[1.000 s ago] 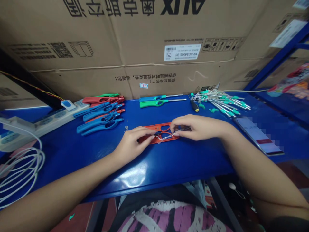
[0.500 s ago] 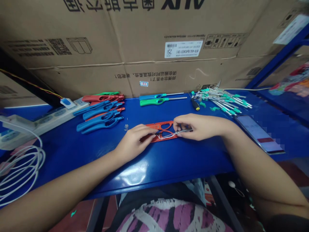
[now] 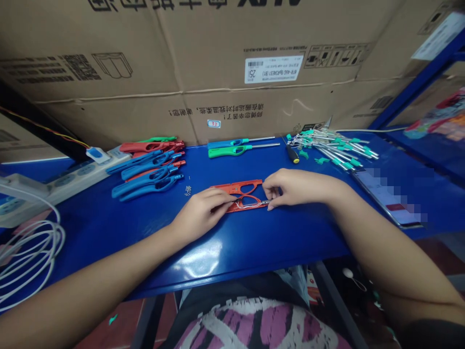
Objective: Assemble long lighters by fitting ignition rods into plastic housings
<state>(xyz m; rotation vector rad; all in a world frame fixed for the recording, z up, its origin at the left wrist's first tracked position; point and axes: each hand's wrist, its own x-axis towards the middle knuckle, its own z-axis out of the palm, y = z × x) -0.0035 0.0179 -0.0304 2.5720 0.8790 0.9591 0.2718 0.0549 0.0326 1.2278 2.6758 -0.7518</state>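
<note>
Two red plastic handle halves (image 3: 237, 188) lie side by side on the blue table (image 3: 232, 242), between my hands. My left hand (image 3: 205, 211) covers their left end, its thumb and index finger pinched on a small dark part at the end of thin white wires (image 3: 247, 205). The wires run along the nearer half. At the right end, my right hand (image 3: 286, 188) has its fingertips closed on a thin metal piece (image 3: 267, 201); most of that piece is hidden by the fingers.
Blue and red handles (image 3: 148, 179) are piled at the left, by a power strip (image 3: 72, 182). Two assembled lighters (image 3: 227, 151), a screwdriver (image 3: 292, 154) and metal rods with green parts (image 3: 337, 148) lie behind. Small screws (image 3: 188, 190) sit left; a phone (image 3: 387, 196) lies right.
The metal piece no longer sticks out past my right fingers as before, and those fingers sit closer around the handle's end. My left hand keeps its pinch. The view has shifted slightly.
</note>
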